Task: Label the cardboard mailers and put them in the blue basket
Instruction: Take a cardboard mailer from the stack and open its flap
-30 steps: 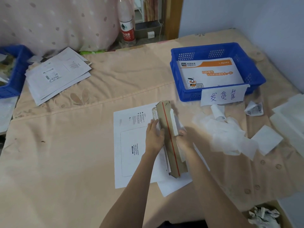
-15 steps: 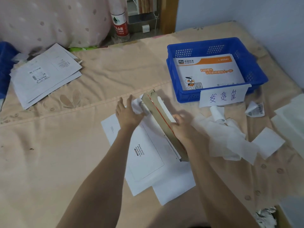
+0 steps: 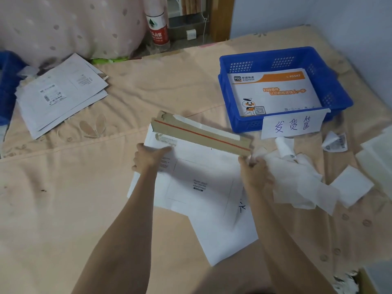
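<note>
Apparently both hands, left hand (image 3: 146,159) and right hand (image 3: 255,172), hold the flat cardboard mailer (image 3: 199,170).

2 hands (image 3: 148,159), 2 blue baskets (image 3: 339,85), 1 bottle (image 3: 158,28)
</note>
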Demonstrator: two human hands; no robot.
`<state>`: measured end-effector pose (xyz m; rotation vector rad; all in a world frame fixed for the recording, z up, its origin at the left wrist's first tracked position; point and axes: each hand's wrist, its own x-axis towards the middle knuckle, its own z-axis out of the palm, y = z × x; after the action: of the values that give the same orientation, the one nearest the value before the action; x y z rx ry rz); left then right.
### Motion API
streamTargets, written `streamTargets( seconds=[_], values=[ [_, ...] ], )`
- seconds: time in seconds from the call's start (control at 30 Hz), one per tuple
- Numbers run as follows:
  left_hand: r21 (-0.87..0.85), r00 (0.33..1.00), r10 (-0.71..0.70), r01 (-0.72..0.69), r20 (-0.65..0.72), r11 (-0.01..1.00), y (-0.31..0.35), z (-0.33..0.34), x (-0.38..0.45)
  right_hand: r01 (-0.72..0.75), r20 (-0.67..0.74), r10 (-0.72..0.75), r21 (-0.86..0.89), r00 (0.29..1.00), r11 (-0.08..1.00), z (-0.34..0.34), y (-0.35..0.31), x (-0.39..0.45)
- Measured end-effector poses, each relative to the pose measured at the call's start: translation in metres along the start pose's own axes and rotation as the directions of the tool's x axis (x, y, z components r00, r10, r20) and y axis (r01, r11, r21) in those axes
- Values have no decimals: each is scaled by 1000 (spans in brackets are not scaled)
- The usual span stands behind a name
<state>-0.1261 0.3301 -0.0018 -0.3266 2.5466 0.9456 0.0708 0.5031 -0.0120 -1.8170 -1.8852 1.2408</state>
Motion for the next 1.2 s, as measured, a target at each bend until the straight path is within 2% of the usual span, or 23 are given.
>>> streamTargets(
  seconds=[0.03,0.1,0.17,0.27,0.33,0.4,0.5,0.57,0.63,0.67,0.77,0.83,0.97,1.1,1.2],
  values=[
    [-65,998,-54,55,13,996,-4,-1,-4,-42,77,42,-2,996,999,-3,3,0],
    [-179,991,-132,136,36,974,-15,0,-12,-48,191,69,-112,979,993,-9,5,-4],
    [-204,984,-174,180,48,962,-26,3,-21,-3,209,51,-223,976,975,-9,6,-6],
    [44,979,-205,205,-18,978,-43,12,-36,6,185,34,-210,982,978,-3,4,-6],
    [266,986,-152,164,-64,950,-52,16,-46,7,132,29,-266,991,964,2,6,-4],
    [436,992,-73,109,-98,893,-57,19,-50,57,48,-44,-344,998,937,9,12,-1],
    [567,982,97,11,-160,823,-57,21,-50,162,-31,-196,-445,980,881,20,15,-1],
    [578,946,290,-158,-144,801,-51,24,-44,330,35,-356,-471,934,818,27,7,1],
    [565,879,473,-362,-57,741,-45,27,-36,507,195,-475,-465,858,726,36,-5,3],
    [583,852,523,-431,11,689,-41,29,-33,558,283,-482,-464,829,688,41,-10,6],
    [660,851,493,-476,180,581,-35,33,-25,581,444,-382,-525,810,622,53,-19,15],
    [668,868,450,-463,209,583,-35,34,-21,577,464,-350,-570,814,585,56,-21,22],
    [653,861,453,-483,231,584,-37,35,-14,588,481,-341,-620,808,520,53,-29,28],
    [622,846,449,-522,289,583,-31,32,-12,577,503,-294,-633,813,516,51,-34,28],
    [599,851,417,-522,319,607,-27,28,-13,557,469,-316,-575,825,600,51,-32,26]
  ],
)
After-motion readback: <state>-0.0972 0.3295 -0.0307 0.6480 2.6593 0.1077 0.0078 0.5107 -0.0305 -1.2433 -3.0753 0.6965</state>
